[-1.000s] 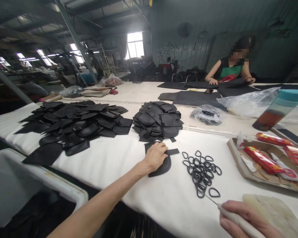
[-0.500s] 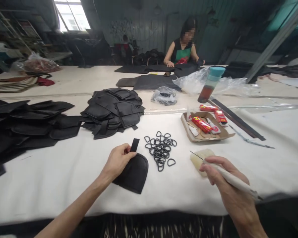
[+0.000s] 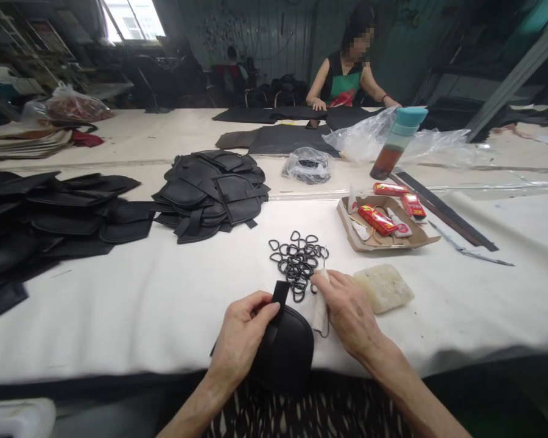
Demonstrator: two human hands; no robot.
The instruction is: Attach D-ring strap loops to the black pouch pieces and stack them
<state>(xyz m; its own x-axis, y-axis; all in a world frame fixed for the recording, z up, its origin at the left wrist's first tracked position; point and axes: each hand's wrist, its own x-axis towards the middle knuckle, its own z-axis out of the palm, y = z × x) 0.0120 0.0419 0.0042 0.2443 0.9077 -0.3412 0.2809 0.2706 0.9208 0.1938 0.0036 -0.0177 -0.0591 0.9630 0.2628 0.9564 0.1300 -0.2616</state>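
Note:
My left hand (image 3: 242, 334) pinches a short black strap (image 3: 281, 293) between thumb and fingers. The strap is part of a rounded black leather piece (image 3: 285, 353), which hangs over the table's front edge. My right hand (image 3: 349, 310) is closed on an awl (image 3: 320, 307) with a white wrapped handle, its thin metal tip pointing away from me. Its fingertips are at the right side of a heap of black D-rings (image 3: 299, 261); whether they touch a ring is hidden. A pale yellowish block (image 3: 383, 288) lies just right of this hand.
Piles of black leather pieces (image 3: 214, 188) lie on the left. A cardboard tray (image 3: 388, 243) holds red boxes and small tubes. Behind it are a bottle (image 3: 395, 143), plastic bags and dark strips (image 3: 447, 210). A co-worker (image 3: 342, 79) stands across the table.
My right hand has swung left with the awl, from over the pale block to beside the D-rings. My left hand has drawn the leather piece right and closer to me.

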